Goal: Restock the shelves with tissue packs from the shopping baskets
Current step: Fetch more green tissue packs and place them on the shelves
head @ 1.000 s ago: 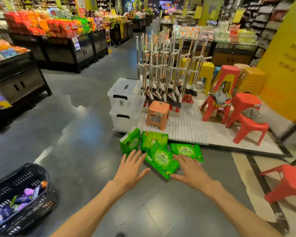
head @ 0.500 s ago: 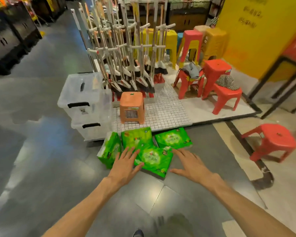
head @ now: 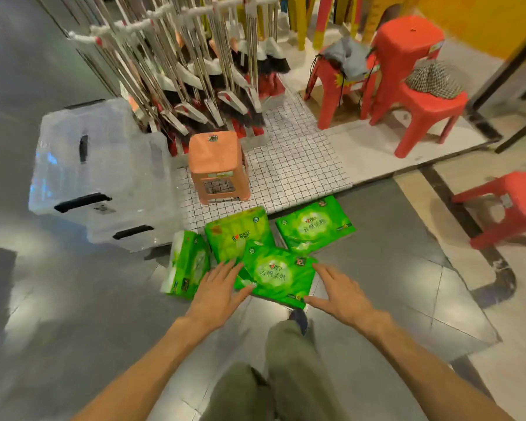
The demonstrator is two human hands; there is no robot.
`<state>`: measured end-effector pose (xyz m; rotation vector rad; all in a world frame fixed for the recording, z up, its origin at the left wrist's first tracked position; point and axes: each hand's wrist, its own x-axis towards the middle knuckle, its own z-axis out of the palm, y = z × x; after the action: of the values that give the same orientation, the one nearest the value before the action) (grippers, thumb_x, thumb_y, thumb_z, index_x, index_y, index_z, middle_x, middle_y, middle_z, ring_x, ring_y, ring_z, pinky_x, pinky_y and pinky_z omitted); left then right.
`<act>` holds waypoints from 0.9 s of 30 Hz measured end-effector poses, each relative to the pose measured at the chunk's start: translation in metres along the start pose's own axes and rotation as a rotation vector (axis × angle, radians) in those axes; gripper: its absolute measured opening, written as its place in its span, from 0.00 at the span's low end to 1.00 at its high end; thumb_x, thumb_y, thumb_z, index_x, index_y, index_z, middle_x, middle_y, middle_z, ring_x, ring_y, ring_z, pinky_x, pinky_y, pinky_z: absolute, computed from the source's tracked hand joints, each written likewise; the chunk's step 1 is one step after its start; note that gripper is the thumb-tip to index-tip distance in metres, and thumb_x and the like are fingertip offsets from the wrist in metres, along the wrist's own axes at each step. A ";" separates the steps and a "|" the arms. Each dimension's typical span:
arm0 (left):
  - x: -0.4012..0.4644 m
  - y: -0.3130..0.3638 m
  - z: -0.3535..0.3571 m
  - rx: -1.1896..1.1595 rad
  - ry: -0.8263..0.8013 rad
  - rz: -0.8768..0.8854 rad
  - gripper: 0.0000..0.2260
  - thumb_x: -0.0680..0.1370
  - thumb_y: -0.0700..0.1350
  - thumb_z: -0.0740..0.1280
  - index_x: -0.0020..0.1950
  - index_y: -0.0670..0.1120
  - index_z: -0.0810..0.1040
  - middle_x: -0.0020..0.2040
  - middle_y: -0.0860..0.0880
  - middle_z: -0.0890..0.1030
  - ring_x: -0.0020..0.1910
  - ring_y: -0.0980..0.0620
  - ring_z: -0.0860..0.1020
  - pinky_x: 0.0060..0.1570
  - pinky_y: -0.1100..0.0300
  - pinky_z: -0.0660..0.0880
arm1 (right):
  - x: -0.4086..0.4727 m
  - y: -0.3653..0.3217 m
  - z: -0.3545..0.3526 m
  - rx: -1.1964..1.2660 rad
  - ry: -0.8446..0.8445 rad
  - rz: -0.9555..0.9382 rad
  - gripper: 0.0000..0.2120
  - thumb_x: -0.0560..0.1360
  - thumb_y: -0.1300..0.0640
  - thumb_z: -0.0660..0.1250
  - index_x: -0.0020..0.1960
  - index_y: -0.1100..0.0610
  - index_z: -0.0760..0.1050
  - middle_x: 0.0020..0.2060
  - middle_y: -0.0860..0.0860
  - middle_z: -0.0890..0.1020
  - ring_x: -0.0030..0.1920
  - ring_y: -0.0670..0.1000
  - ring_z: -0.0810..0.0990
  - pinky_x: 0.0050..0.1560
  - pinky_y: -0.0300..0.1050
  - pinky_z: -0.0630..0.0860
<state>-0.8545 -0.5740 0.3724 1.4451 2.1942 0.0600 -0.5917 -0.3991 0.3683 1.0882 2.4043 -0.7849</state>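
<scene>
Head view. Four green tissue packs lie on the grey floor (head: 73, 299) at lower centre of the frame, just in front of the grid-patterned mat (head: 301, 165). The nearest tissue pack (head: 278, 276) lies flat and rotated, its long axis running from upper left to lower right, and it overlaps the lower edge of the pack behind it (head: 236, 235). A third pack (head: 315, 227) lies flat to the upper right, and a fourth (head: 187, 265) stands on its edge at the left.

Hand state — both hands are open, fingers spread and holding nothing. The left hand (head: 217, 288) sits at the left edge of the nearest pack, thumb at its lower-left corner; contact cannot be confirmed. The right hand (head: 336, 294) sits at the right edge, thumb near the lower-right corner.

Governing relation — the nearest pack lies directly between the two hands, about equally near to each. Judged next step: close both hands inward on opposite edges and lift. No shelf or basket is in view.
</scene>
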 end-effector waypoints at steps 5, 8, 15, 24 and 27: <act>0.092 -0.031 0.020 -0.067 -0.126 -0.083 0.40 0.77 0.73 0.50 0.83 0.51 0.59 0.82 0.49 0.61 0.81 0.46 0.58 0.79 0.49 0.56 | 0.090 0.018 0.015 0.122 -0.072 0.086 0.44 0.77 0.33 0.65 0.84 0.50 0.50 0.78 0.53 0.66 0.77 0.57 0.66 0.73 0.54 0.66; 0.148 -0.056 0.056 -0.090 -0.157 -0.097 0.43 0.74 0.76 0.50 0.80 0.49 0.65 0.77 0.47 0.70 0.76 0.45 0.68 0.73 0.46 0.67 | 0.146 0.027 0.040 0.209 -0.121 0.154 0.43 0.77 0.35 0.67 0.83 0.51 0.53 0.78 0.52 0.67 0.77 0.56 0.66 0.73 0.53 0.66; 0.275 -0.132 0.185 -0.219 -0.304 -0.176 0.35 0.78 0.63 0.68 0.81 0.49 0.62 0.77 0.46 0.67 0.74 0.44 0.70 0.72 0.51 0.69 | 0.275 0.077 0.154 0.338 -0.191 0.290 0.44 0.78 0.34 0.66 0.84 0.50 0.50 0.79 0.54 0.64 0.77 0.57 0.65 0.72 0.56 0.66; 0.381 -0.222 0.368 -0.230 -0.393 -0.276 0.44 0.77 0.63 0.69 0.83 0.44 0.53 0.81 0.44 0.62 0.80 0.45 0.61 0.76 0.50 0.60 | 0.394 0.174 0.318 0.582 -0.214 0.551 0.52 0.73 0.37 0.74 0.84 0.53 0.47 0.80 0.56 0.64 0.77 0.60 0.67 0.73 0.59 0.67; 0.404 -0.238 0.412 -0.346 -0.344 -0.349 0.50 0.73 0.60 0.75 0.83 0.42 0.50 0.80 0.42 0.63 0.78 0.43 0.63 0.75 0.50 0.62 | 0.424 0.204 0.366 0.734 -0.137 0.672 0.55 0.70 0.42 0.79 0.84 0.50 0.47 0.78 0.56 0.66 0.77 0.60 0.66 0.74 0.59 0.66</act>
<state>-1.0006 -0.4219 -0.2149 0.8064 1.9964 0.0615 -0.6574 -0.2826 -0.2122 1.8810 1.4571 -1.4415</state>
